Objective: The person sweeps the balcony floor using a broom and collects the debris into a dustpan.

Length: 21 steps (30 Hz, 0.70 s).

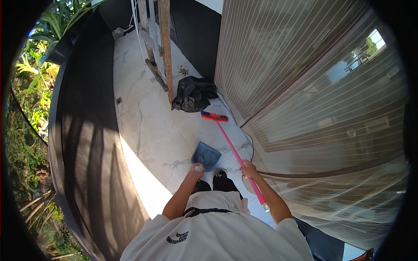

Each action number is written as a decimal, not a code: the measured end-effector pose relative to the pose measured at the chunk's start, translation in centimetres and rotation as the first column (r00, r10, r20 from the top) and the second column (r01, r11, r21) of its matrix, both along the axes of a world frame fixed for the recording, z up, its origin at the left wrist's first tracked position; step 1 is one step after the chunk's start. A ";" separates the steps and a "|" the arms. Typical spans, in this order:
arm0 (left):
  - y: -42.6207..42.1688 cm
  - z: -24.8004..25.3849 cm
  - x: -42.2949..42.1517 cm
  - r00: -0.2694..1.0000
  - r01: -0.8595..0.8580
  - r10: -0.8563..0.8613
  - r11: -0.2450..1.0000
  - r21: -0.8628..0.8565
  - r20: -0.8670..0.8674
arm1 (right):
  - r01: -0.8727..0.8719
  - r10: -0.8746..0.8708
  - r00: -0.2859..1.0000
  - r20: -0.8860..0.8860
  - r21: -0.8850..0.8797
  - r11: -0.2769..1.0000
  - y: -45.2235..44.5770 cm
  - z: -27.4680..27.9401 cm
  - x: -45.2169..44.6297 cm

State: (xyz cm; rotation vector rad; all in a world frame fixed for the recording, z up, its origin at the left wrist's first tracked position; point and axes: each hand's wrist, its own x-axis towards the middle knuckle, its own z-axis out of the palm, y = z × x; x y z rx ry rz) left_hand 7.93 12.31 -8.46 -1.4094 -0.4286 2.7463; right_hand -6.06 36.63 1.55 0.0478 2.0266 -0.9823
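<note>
My left hand (197,170) is wrapped round the upright handle of a blue dustpan (206,153), whose pan sits just beyond my feet on the marble-look floor; the handle's round end shows at the top of my fist. In my right hand (249,168) is the pink handle of a broom (229,142), gripped partway along, its near end passing beside my forearm. The broom's red and dark-bristled head rests at floor level, farther out than the dustpan. Close beyond the head lies a crumpled black plastic bag (191,94).
A wooden ladder (165,48) stands behind the bag, with a little dirt (183,70) on the floor nearby. At right, a sheer striped curtain (305,87) covers glass. A dark curved parapet wall (87,130) bounds the left, with plants (37,82) outside.
</note>
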 end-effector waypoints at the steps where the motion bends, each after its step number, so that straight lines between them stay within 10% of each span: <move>1: 0.2 0.2 -0.2 0.999 -0.005 0.006 1.000 -0.018 0.052 | 0.002 -0.002 1.000 -0.001 -0.001 1.000 -0.4 -0.6 0.3; 15: 0.6 -8.6 -0.2 0.989 0.133 -0.142 0.966 -0.219 -0.026 | 0.350 -0.148 0.677 0.721 -0.138 0.926 3.5 9.1 2.3; 16: 1.3 -13.4 0.6 0.974 0.163 -0.224 0.635 -0.755 0.022 | 0.355 -0.141 0.696 0.705 -0.167 0.920 3.6 9.4 2.2; 17: 1.7 -15.8 1.2 0.959 0.131 -0.260 0.051 -0.990 0.113 | 0.360 -0.134 0.714 0.688 -0.196 0.912 3.6 9.7 2.2; 21: 0.0 -9.5 1.5 0.940 0.165 -0.320 0.124 -0.979 0.118 | 0.277 -0.113 0.831 0.544 -0.230 0.933 2.1 9.3 1.3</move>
